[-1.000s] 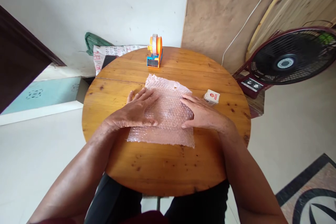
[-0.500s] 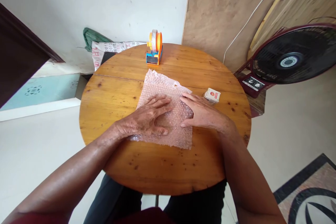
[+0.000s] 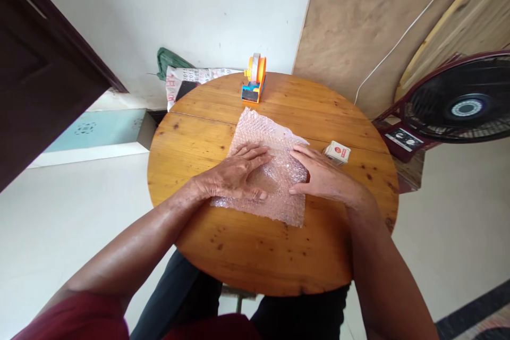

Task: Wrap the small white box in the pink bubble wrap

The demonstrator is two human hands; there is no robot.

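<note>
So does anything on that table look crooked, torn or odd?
The bubble wrap sheet lies askew to the table edge, and its far right edge looks ragged or torn. Both hands, left and right, press flat on it. The small box and tape dispenser look fine.

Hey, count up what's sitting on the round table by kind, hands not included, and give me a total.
Bubble wrap sheet: 1, flat under both the left hand and right hand
Tape dispenser: 1, orange and blue, at the far edge
Small white box: 1, beside the right hand
Total: 3 on the wooden table
</note>
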